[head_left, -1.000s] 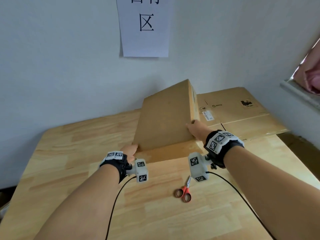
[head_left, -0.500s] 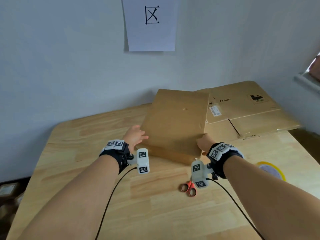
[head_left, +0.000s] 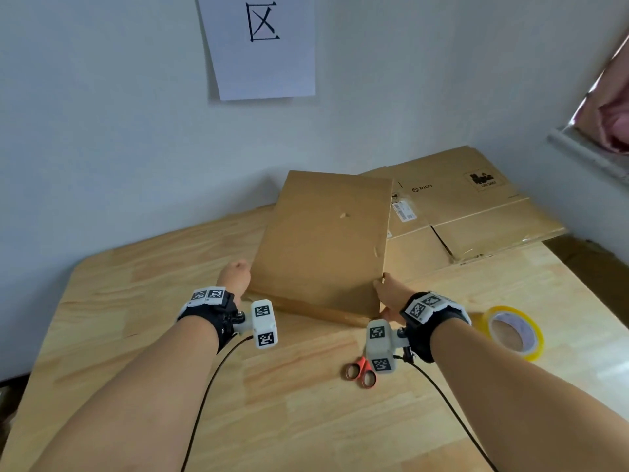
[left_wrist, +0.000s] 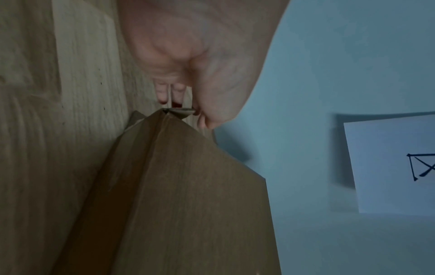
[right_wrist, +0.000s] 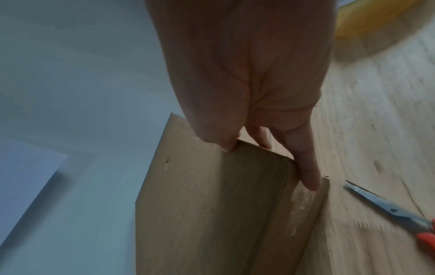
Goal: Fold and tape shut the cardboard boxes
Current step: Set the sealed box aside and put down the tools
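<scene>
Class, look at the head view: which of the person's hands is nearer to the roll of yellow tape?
Right. The right hand grips the cardboard box's near right corner, beside the roll of yellow tape; the left hand holds the far-side left corner.

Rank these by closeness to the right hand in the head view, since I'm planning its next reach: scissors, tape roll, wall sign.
From the right hand:
1. Red-handled scissors, just below the wrist.
2. Yellow tape roll, off to its right.
3. White paper sign, high on the wall.

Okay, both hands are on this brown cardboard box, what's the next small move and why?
Probably pull its two faces apart to open it into a tube. The brown cardboard box looks collapsed flat, raised at its far end, with the left hand and right hand at its near corners. The yellow tape roll lies untouched.
</scene>
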A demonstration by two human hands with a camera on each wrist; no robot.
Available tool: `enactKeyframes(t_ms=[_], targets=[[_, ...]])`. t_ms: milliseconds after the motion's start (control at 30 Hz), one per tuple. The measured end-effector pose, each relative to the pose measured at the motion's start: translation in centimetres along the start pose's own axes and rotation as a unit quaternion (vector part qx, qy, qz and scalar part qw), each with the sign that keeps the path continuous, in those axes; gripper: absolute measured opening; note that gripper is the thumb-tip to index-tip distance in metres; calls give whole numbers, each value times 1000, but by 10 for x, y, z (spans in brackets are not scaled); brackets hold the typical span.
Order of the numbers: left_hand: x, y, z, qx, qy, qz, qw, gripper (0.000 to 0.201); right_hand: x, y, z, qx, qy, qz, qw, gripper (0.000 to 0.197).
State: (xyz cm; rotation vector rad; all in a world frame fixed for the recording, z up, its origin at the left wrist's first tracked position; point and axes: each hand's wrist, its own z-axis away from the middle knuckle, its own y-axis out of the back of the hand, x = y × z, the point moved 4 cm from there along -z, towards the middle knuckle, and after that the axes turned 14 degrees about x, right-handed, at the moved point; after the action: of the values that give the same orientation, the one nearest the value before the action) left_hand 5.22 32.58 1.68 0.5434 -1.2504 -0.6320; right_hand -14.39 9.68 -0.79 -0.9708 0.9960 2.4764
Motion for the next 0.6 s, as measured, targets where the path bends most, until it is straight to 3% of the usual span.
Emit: enactKeyframes(t_ms=[100,167,267,333,400,500,600], targets=[[0,1,2,-22,-30,-82,996,35,3,-2,-1,4,-4,-32,999,44],[3,5,4,-29,-68,-200,977,30,6,-2,-1,4,-8,-44,999,45],[8,7,7,-32,-161,-384,909,37,9,-1,3,5,-16,-58,998,45],[8,5,4,-40,-230,-449,863,41,12,0,4,5,-27,-77,997,45],[8,4,4,-60,-271,-472,837,37,15,-1,3,2,-35,-84,996,44],[8,5,5,-100,-261,-472,836,35,18,-2,0,-2,-37,-88,995,44],[6,6,4,-145,-197,-429,870,51,19,-1,3,-3,-52,-109,993,43]])
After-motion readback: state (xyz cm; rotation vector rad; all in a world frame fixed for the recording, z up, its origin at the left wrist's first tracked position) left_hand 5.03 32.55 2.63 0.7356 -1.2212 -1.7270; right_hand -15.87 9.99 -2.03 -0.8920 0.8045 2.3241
